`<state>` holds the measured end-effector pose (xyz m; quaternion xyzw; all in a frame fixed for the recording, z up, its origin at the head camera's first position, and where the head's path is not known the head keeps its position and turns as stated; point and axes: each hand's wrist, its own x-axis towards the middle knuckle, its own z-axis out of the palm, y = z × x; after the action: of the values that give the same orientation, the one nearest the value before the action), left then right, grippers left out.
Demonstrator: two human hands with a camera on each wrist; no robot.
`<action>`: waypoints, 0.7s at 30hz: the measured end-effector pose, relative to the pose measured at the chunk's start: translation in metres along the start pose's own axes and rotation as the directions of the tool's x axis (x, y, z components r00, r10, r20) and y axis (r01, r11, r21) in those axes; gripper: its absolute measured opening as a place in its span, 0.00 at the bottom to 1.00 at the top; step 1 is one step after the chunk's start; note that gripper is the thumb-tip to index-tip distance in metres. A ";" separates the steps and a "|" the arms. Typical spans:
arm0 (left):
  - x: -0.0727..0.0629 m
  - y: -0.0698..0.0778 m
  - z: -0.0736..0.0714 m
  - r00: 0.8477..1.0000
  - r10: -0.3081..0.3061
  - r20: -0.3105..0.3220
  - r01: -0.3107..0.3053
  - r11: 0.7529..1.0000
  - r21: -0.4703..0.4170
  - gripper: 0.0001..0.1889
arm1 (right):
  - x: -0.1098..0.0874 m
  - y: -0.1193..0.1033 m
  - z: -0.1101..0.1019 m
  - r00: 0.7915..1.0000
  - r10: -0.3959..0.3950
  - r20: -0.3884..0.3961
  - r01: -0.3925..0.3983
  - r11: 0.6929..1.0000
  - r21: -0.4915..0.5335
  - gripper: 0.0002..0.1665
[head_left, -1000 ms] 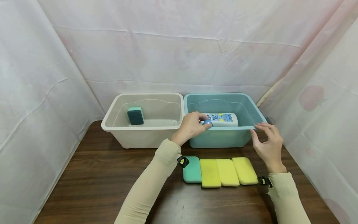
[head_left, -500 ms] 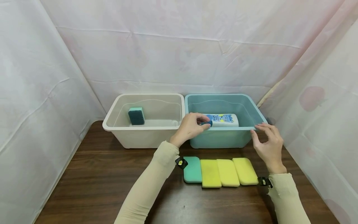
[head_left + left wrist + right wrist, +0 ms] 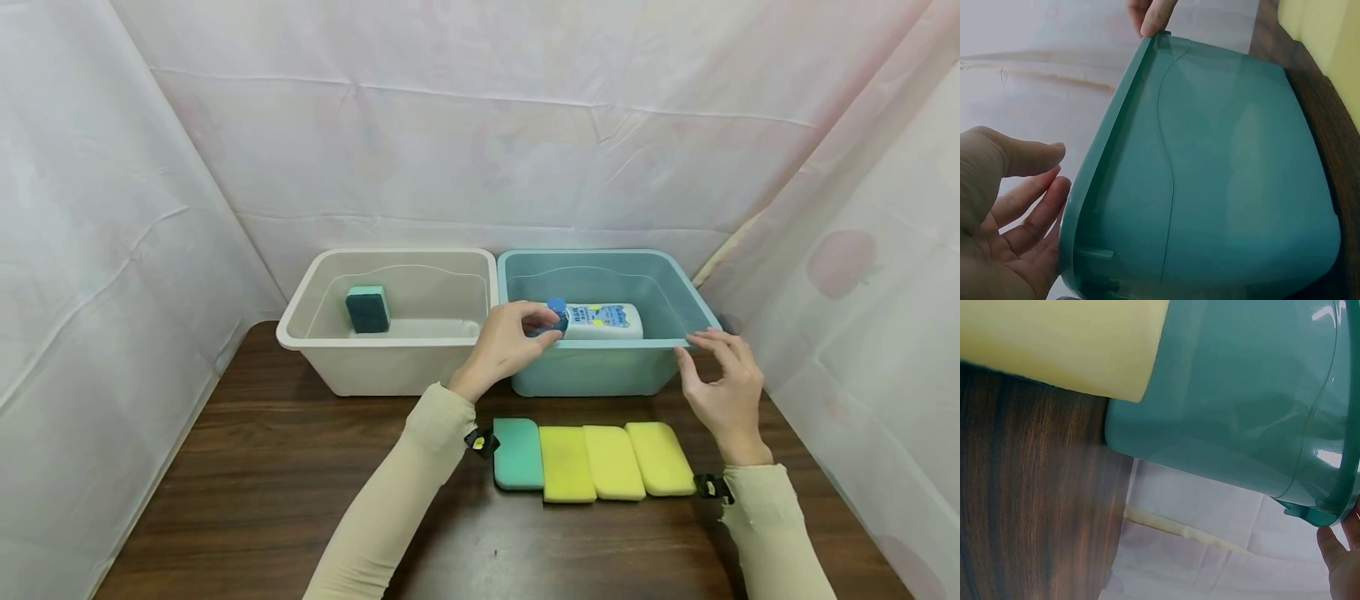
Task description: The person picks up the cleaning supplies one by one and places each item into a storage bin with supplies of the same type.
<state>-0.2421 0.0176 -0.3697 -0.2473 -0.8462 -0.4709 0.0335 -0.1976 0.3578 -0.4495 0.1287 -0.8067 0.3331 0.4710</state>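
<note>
A white bottle (image 3: 621, 325) with a blue-and-yellow printed label lies on its side in the blue plastic bin (image 3: 588, 368). My left hand (image 3: 504, 342) reaches over the bin's front left corner, its thumb and fingers curled at the bottle's blue cap (image 3: 556, 306). Part of the cap is hidden behind the fingers, and in the left wrist view the bin wall hides the bottle. With thumb and fingertips, my right hand (image 3: 723, 392) holds the bin's rim at the front right corner; in the right wrist view its fingers (image 3: 1334, 550) are right at that corner.
A beige bin (image 3: 390, 367) stands left of the blue one, with a green sponge (image 3: 367, 309) inside. In front lie a green sponge (image 3: 517, 454) and several yellow sponges (image 3: 568, 467) in a row on the dark wooden table (image 3: 300, 467). White curtains (image 3: 480, 150) enclose the table.
The cap's visible side has changed: a blue part now shows above the left fingers, with a darker part between them. The right hand keeps its place on the rim.
</note>
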 end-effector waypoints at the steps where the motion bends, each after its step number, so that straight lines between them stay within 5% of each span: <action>1: -0.001 0.000 0.000 1.000 0.002 -0.004 -0.002 1.000 0.000 0.13 | 0.000 0.000 0.000 1.000 0.000 0.000 0.000 1.000 0.000 0.15; 21: -0.012 0.002 -0.008 0.998 0.023 -0.055 -0.027 0.997 -0.069 0.11 | -0.002 0.003 0.000 1.000 -0.003 -0.027 0.003 1.000 -0.005 0.17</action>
<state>-0.2317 0.0071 -0.3670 -0.2459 -0.8250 -0.5060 0.0537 -0.1982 0.3598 -0.4524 0.1242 -0.8007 0.3323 0.4828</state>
